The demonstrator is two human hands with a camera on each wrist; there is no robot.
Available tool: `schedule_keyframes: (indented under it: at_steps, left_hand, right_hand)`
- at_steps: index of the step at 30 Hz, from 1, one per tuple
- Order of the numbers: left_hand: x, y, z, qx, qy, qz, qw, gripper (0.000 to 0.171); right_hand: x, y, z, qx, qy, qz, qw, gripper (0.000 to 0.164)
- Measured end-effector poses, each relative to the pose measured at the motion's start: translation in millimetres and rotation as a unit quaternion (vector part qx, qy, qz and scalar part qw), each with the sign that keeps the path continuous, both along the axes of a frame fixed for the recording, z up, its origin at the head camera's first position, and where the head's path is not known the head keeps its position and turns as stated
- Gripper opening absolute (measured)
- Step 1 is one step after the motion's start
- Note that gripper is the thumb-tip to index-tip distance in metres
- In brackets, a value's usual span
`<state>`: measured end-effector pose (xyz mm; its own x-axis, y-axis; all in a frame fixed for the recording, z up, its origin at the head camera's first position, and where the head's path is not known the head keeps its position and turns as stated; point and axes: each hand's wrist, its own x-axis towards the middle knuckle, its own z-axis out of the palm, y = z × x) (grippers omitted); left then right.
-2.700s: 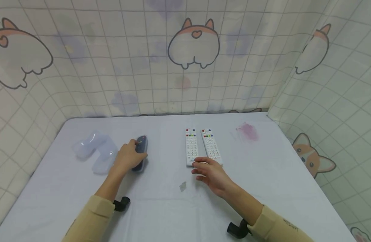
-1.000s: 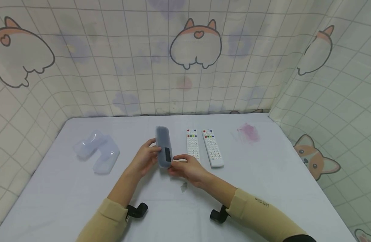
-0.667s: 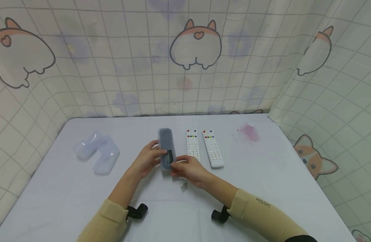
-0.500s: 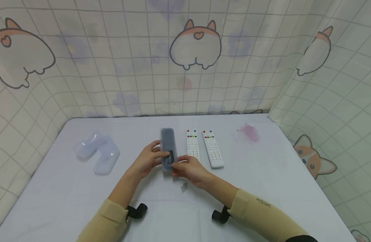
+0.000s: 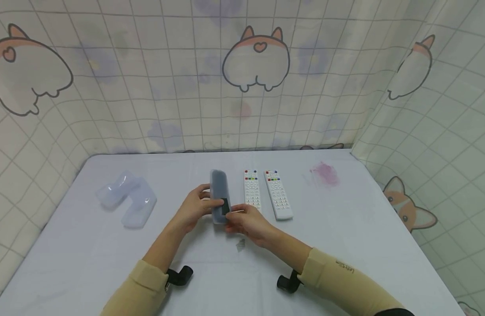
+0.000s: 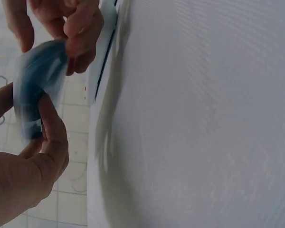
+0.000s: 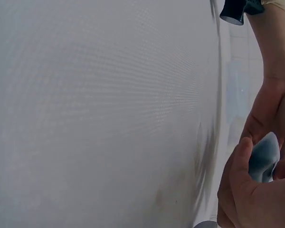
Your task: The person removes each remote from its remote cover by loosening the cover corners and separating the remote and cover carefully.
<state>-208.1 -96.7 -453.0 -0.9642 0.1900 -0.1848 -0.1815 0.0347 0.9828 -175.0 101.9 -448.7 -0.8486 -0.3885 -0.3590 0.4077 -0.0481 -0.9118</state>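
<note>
Both hands hold a dark remote control (image 5: 219, 188) in a cloudy bluish sleeve, above the middle of the table. Its back faces up, with a black rectangle near the lower end. My left hand (image 5: 193, 208) grips the left side, its thumb lying over the back by that rectangle. At the lower right corner, my right hand (image 5: 248, 223) pinches the sleeve's end. The left wrist view shows fingers of both hands around the sleeve (image 6: 35, 80); in the right wrist view only a small part of the sleeve (image 7: 264, 156) shows between the fingers.
Two white remotes (image 5: 252, 188) with coloured buttons lie just right of the hands; the right hand overlaps the nearer one's lower end. Clear, limp sleeves (image 5: 137, 199) lie at the left. The white tabletop (image 5: 226, 281) has a pink stain (image 5: 324, 173) at the back right.
My left hand has lifted the sleeved remote from the left of the table, brought it right and turned its back upward. My right hand has come in and taken hold of the lower end.
</note>
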Motion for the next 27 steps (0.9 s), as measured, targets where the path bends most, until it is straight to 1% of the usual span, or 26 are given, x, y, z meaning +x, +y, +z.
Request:
schedule_keyframes:
  at_steps: [2, 4, 6, 8, 10, 11, 12, 13, 14, 16, 17, 18, 20, 23, 25, 27]
  left_hand:
    - [2.4, 2, 0.2, -0.021, 0.025, -0.001, 0.9995, 0.069]
    - [5.1, 5, 1.8, -0.04, 0.053, -0.009, 0.9977, 0.058]
    - [8.3, 8, 4.5, -0.053, 0.079, -0.018, 0.9953, 0.047]
    - [10.9, 9, 6.3, -0.073, 0.113, -0.015, 0.9908, 0.036]
    - [13.3, 8, 7.1, -0.115, 0.142, 0.0, 0.9832, 0.031]
    - [14.1, 7, 6.5, -0.137, 0.147, 0.017, 0.9795, 0.032]
    - [14.8, 6, 5.9, -0.156, 0.145, 0.035, 0.9764, 0.035]
    - [15.1, 4, 4.6, -0.174, 0.136, 0.053, 0.9738, 0.04]
    - [15.1, 3, 3.3, -0.185, 0.117, 0.067, 0.9734, 0.046]
    - [13.8, 1, 0.5, -0.175, 0.069, 0.08, 0.9789, 0.057]
    - [12.3, 1, -1.1, -0.157, 0.048, 0.077, 0.9834, 0.062]
    - [11.0, 1, -2.3, -0.133, 0.035, 0.068, 0.9882, 0.064]
    - [8.5, 2, -4.6, -0.09, 0.018, 0.048, 0.9946, 0.063]
    - [6.1, 4, -5.5, -0.038, 0.02, 0.029, 0.9987, 0.055]
    - [5.8, 3, -4.1, -0.032, 0.025, 0.033, 0.9987, 0.053]
    - [5.9, 2, -1.0, -0.028, 0.032, 0.035, 0.9985, 0.053]
  right_hand:
    - [-0.4, -2, -0.3, 0.007, 0.015, 0.007, 1.0, 0.054]
    - [-1.4, -4, 0.7, 0.011, 0.024, 0.015, 1.0, 0.057]
    - [-2.8, -5, 1.5, 0.016, 0.028, 0.024, 0.999, 0.055]
    - [-4.3, -6, 1.1, 0.01, 0.018, 0.029, 0.999, 0.049]
    - [-5.4, -6, 0.6, 0.006, 0.008, 0.027, 1.0, 0.045]
    - [-5.7, -5, 0.2, 0.002, 0.003, 0.023, 1.0, 0.045]
    - [-6.1, -5, -0.5, 0.001, -0.002, 0.02, 1.0, 0.045]
    - [-6.1, -5, -1.0, -0.001, -0.006, 0.017, 1.0, 0.046]
    - [-6.0, -4, -1.4, -0.001, -0.008, 0.014, 1.0, 0.047]
    - [-6.5, -3, -2.5, -0.002, -0.007, 0.013, 1.0, 0.049]
    - [-6.5, -2, -2.9, -0.002, -0.003, 0.016, 1.0, 0.05]
    - [-7.0, -2, -3.6, -0.004, 0.0, 0.021, 1.0, 0.051]
    - [-7.9, -1, -4.9, -0.01, 0.005, 0.033, 0.999, 0.053]
    - [-9.5, -1, -6.2, -0.011, 0.007, 0.05, 0.999, 0.053]
    - [-10.8, -1, -5.8, -0.001, 0.009, 0.058, 0.998, 0.052]
    - [-12.7, 0, -3.5, 0.024, 0.02, 0.057, 0.998, 0.052]
